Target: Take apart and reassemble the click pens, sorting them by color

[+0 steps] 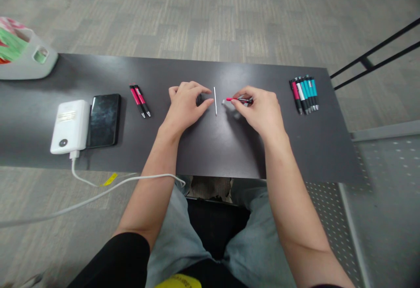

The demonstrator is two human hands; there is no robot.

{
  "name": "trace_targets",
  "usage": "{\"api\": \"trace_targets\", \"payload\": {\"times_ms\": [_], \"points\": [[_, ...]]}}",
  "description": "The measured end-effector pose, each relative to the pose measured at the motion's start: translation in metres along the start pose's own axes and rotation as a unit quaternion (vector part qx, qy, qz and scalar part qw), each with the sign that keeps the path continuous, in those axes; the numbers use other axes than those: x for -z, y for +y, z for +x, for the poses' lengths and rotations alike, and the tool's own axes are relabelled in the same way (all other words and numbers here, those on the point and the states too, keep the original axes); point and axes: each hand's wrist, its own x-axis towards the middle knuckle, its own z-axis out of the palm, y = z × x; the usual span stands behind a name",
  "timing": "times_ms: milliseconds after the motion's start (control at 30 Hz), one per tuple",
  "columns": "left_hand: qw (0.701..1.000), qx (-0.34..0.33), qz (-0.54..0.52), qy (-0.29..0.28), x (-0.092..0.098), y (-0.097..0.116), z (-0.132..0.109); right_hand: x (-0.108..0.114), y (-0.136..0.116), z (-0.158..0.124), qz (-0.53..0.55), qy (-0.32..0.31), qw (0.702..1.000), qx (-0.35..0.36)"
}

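Note:
A thin silver pen refill (215, 101) lies on the dark table between my hands. Just left of it is my left hand (186, 105), thumb and forefinger spread on either side of a gap and not touching the refill. A small dark patch shows in the hollow of that hand; whether it is an object or shadow I cannot tell. My right hand (262, 108) pinches a pink-and-black pen barrel (239, 100), its pink end pointing left. Close to that end is a small pale piece (223, 102), too small to name.
Two pink-and-black pens (140, 100) lie to the left. Several pink, white and blue pens (304, 94) form a row at right. A white power bank (70, 126) with a cable (98, 198) sits beside a black phone (104, 121). A white basket (46, 62) stands far left.

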Motion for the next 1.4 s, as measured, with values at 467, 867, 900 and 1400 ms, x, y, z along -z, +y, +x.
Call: {"api": "trace_targets", "payload": {"times_ms": [467,867,900,1400], "points": [[0.999,0.029,-0.012,0.036,0.008,-0.002,0.001,-0.014,0.020,0.004,0.015,-0.006,0.999,-0.027],[0.996,0.047,-0.009,0.080,0.020,-0.012,-0.003,-0.019,0.014,0.004,-0.001,-0.052,0.998,-0.031],[0.995,0.050,-0.011,0.086,0.022,-0.014,-0.004,-0.019,0.015,0.003,0.003,-0.052,0.998,-0.029],[1.000,-0.007,0.004,0.015,0.000,0.017,0.005,0.006,0.028,-0.019,0.013,-0.040,0.998,-0.045]]}}
